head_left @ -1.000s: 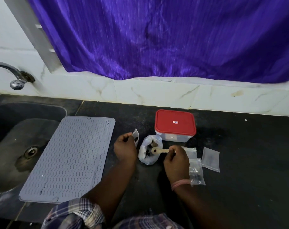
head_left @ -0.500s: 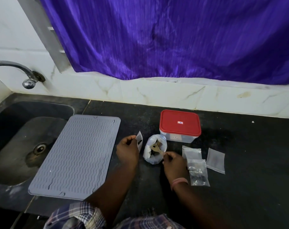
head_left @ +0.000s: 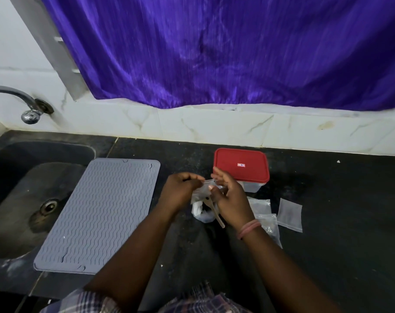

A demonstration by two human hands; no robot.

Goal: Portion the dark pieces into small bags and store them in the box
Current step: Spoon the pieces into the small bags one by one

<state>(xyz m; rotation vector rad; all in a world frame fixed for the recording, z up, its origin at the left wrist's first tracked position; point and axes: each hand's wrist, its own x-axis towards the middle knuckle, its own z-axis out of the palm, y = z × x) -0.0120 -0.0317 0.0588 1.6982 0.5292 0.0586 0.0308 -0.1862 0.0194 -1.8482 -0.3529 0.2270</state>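
My left hand (head_left: 180, 190) and my right hand (head_left: 228, 195) both pinch the top of a small clear bag (head_left: 206, 188), held just above the white plastic bag (head_left: 203, 214) of dark pieces. A wooden spoon (head_left: 215, 212) leans in that white bag, handle pointing toward me, touched by neither hand. The box (head_left: 250, 188) with its red lid (head_left: 240, 164) on stands right behind my right hand. Small bags (head_left: 290, 213) lie to the right on the black counter (head_left: 338, 211); one of them (head_left: 269, 227), by my right wrist, holds dark pieces.
A grey ribbed mat (head_left: 101, 213) lies left of my hands, partly over the sink (head_left: 22, 199) edge. A tap (head_left: 29, 109) sticks out of the tiled wall at far left. A purple curtain (head_left: 214, 53) hangs behind the counter.
My right hand let go of the spoon, which now rests in the white bag, and rose to meet my left hand on the small bag. The view shifted closer.
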